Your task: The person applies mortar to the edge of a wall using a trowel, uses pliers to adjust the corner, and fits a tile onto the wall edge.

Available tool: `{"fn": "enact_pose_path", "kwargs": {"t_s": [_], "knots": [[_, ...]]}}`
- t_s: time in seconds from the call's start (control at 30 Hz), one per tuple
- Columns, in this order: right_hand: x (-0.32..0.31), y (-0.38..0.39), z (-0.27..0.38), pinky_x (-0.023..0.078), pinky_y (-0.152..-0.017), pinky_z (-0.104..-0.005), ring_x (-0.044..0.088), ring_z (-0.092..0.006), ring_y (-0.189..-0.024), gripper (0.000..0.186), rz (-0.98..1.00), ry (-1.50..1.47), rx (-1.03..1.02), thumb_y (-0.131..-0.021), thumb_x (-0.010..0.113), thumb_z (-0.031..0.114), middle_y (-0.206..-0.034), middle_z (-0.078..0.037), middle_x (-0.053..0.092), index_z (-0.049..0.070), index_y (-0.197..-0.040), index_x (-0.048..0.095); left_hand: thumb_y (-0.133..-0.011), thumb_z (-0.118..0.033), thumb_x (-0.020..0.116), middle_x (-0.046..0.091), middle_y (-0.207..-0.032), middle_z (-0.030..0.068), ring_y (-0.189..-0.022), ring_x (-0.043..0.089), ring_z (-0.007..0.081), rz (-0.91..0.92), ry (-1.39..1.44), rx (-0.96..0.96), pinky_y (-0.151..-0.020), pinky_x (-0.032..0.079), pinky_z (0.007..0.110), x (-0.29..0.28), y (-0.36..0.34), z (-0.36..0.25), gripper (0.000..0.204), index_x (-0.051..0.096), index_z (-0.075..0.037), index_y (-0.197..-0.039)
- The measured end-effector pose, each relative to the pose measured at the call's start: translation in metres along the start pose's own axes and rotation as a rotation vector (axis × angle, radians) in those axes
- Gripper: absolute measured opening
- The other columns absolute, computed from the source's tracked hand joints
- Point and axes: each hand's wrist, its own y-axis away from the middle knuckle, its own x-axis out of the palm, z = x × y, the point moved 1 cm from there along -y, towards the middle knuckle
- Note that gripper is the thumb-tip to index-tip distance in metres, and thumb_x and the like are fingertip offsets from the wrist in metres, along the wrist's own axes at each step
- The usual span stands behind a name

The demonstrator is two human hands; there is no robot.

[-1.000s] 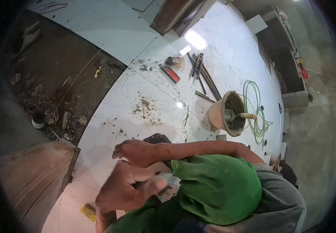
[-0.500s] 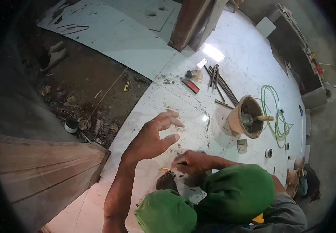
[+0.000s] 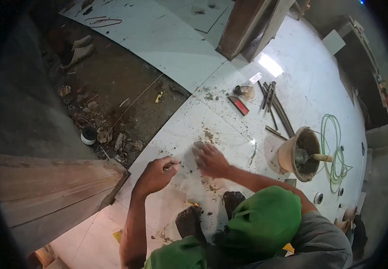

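A: Nearest the camera: knees in green trousers (image 3: 261,224), and two dark, mud-caked feet (image 3: 189,222) planted on the white glossy floor tiles (image 3: 292,89).

B: Hands?

A: Left hand (image 3: 156,175) hovers just above the tile, fingers curled into a loose fist; something small may be pinched at the fingertips, cannot tell what. Right hand (image 3: 209,159) lies flat, fingers spread and extended, pressed on a greyish wad, perhaps a rag or sponge (image 3: 198,146), that shows only at the fingertips.

B: And the tile under them?

A: Speckled with brown mortar crumbs (image 3: 209,134), thickest just beyond the right hand and by the feet. A small yellow scrap (image 3: 193,204) lies between the hands and the feet.

B: To the sides?

A: Left, a rough wooden plank (image 3: 46,188) at the tile edge. Beyond it, bare dirt ground with rubble and a small round black-and-white roll (image 3: 87,135). Right of the right arm, a tan bucket of grey mortar (image 3: 299,154) with a wooden-handled trowel (image 3: 313,157) resting in it; a coiled green hose (image 3: 335,143) just beside that.

B: Farther out?

A: A flat red tool (image 3: 239,105), a bundle of dark metal rods (image 3: 272,103), then a wooden door frame post (image 3: 243,27) standing on the tiles.
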Motion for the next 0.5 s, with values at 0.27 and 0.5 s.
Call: {"fn": "enact_pose_path", "kwargs": {"t_s": [0.27, 0.5], "knots": [[-0.017, -0.111, -0.164, 0.032, -0.118, -0.0567, 0.04, -0.0508, -0.137, 0.059, -0.466, 0.136, 0.279, -0.095, 0.063, 0.025, -0.149, -0.031, 0.041, 0.0, -0.145, 0.046, -0.102, -0.02, 0.061, 0.07, -0.12, 0.0159, -0.116, 0.066, 0.0244, -0.009, 0.012, -0.052, -0.1, 0.051, 0.038, -0.016, -0.119, -0.02, 0.033, 0.066, 0.004, -0.124], [-0.047, -0.154, -0.236, 0.023, -0.122, -0.0572, 0.033, -0.0478, -0.146, 0.059, -0.519, 0.259, 0.553, -0.098, 0.056, 0.033, -0.153, -0.029, 0.039, -0.001, -0.145, 0.048, -0.101, -0.022, 0.062, 0.069, -0.123, 0.0188, -0.117, 0.066, 0.0283, 0.007, -0.114, 0.265, -0.101, 0.051, 0.04, -0.016, -0.305, -0.04, 0.038, 0.064, 0.003, -0.129]]}}
